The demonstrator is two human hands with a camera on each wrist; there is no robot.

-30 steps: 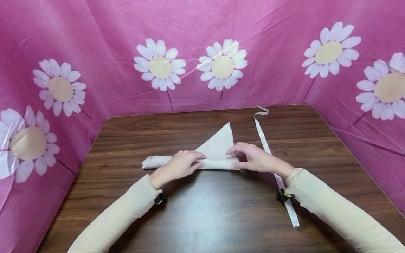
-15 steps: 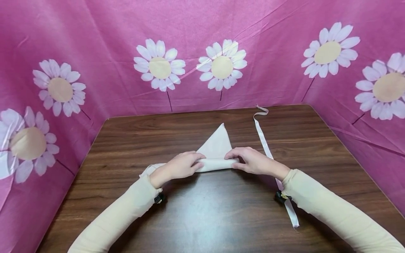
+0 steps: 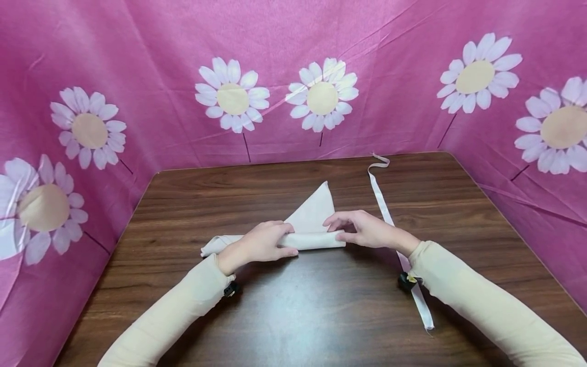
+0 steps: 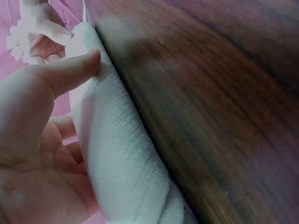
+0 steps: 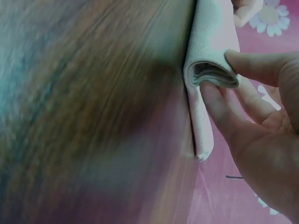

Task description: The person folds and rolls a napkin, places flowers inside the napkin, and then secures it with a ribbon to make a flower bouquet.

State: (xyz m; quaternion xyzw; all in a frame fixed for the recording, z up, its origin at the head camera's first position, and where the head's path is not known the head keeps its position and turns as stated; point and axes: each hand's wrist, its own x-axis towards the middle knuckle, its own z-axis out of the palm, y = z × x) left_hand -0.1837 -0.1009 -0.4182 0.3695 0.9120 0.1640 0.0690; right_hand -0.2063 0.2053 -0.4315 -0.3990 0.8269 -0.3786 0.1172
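Observation:
A white cloth (image 3: 316, 240) lies partly rolled on the table, and a triangular flap (image 3: 312, 209) of it still lies flat on the far side. The left hand (image 3: 261, 241) holds the roll at its middle, with the thumb along the near side and the fingers behind, as the left wrist view shows. At the roll's right end the right hand (image 3: 367, 229) pinches the cloth between thumb and fingers. The right wrist view shows the folded layers of that open end (image 5: 212, 74). Some of the roll's left part is hidden under the left hand and wrist.
A white ribbon (image 3: 379, 196) runs lengthwise on the wooden table (image 3: 293, 316), passing under the right forearm. Its far end curls near the back edge. Pink fabric (image 3: 275, 30) printed with daisies stands round the back and sides.
The flap's tip has shifted a little left and toward the person. The left thumb has slid lower onto the near edge of the roll. The right hand stays at the right end.

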